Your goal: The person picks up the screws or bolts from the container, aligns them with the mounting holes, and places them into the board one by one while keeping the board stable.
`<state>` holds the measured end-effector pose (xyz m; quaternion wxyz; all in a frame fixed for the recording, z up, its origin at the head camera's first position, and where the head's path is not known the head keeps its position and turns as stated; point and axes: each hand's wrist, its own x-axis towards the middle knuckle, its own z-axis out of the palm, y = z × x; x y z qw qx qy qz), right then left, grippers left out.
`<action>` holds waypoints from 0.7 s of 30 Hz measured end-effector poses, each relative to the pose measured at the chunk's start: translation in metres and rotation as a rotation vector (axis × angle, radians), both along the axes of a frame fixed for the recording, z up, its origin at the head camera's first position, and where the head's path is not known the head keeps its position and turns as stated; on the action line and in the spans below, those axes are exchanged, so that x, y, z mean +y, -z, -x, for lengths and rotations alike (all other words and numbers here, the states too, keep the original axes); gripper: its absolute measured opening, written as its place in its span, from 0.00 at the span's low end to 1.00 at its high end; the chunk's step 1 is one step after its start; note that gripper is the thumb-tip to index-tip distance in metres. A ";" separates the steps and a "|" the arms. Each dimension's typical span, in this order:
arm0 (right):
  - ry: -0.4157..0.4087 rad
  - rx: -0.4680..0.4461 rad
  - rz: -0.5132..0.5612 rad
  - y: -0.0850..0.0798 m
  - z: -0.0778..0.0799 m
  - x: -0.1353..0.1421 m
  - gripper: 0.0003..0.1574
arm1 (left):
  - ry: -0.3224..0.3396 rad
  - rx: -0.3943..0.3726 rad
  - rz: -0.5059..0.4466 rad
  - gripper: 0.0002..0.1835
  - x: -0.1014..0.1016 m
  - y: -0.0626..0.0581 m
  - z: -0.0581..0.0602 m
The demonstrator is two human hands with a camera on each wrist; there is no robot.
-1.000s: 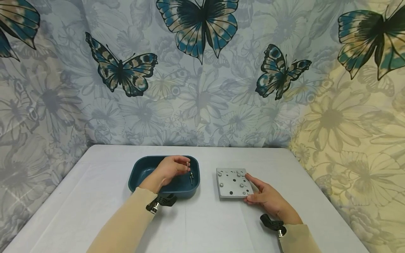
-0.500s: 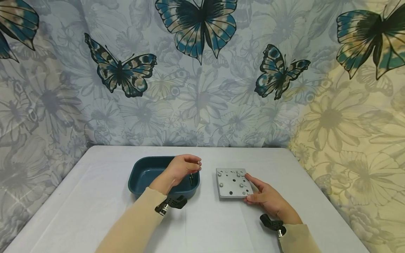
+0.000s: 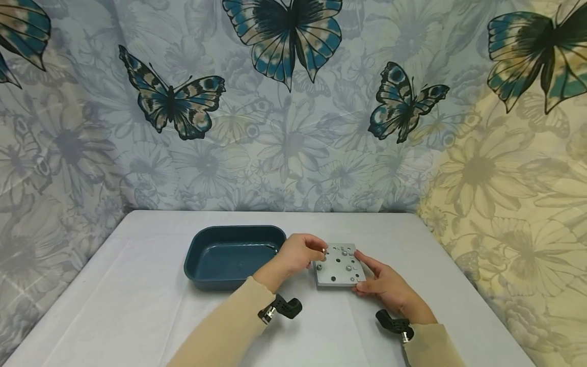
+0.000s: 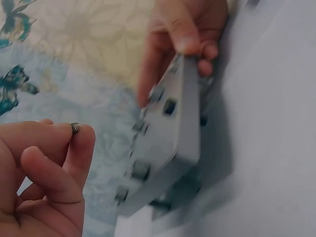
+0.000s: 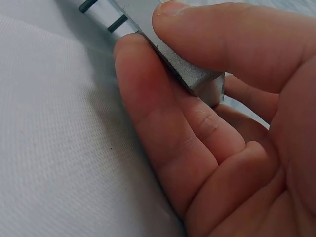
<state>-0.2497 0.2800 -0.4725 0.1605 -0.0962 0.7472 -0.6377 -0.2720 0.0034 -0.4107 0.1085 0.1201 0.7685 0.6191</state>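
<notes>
My left hand [image 3: 298, 252] pinches a small screw between thumb and fingertip; its threaded tip [image 4: 75, 128] pokes out in the left wrist view. In the head view this hand overlaps the upper left corner of a square grey metal plate [image 3: 327, 277]. Dark holes and several screw heads [image 4: 140, 170] dot the plate's face. My right hand [image 3: 392, 290] grips the plate by its right edge, thumb on the near side. From the right wrist, screw shanks [image 5: 117, 23] stick out of the underside, and the plate sits tilted, raised off the white cloth.
A dark blue plastic tray [image 3: 220, 283] stands left of the plate, behind my left forearm. Inside its right end lies a small screw [image 3: 272, 248], partly hidden by the hand. White cloth [image 3: 114, 306] covers the table, and a butterfly-print curtain [image 3: 293, 168] hangs behind.
My left hand has moved right, out of the tray and over to the plate's upper left corner, carrying the screw. The right hand and plate have stayed put.
</notes>
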 end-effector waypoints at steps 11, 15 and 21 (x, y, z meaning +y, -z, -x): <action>-0.029 0.012 0.012 -0.001 -0.001 0.001 0.62 | 0.057 0.121 0.131 0.08 0.046 0.011 -0.007; -0.040 0.028 0.029 0.001 0.002 0.001 0.62 | 0.052 0.130 0.129 0.08 0.055 0.015 -0.006; -0.045 0.037 0.047 0.003 0.003 0.002 0.61 | 0.058 0.218 0.164 0.08 0.065 0.020 -0.005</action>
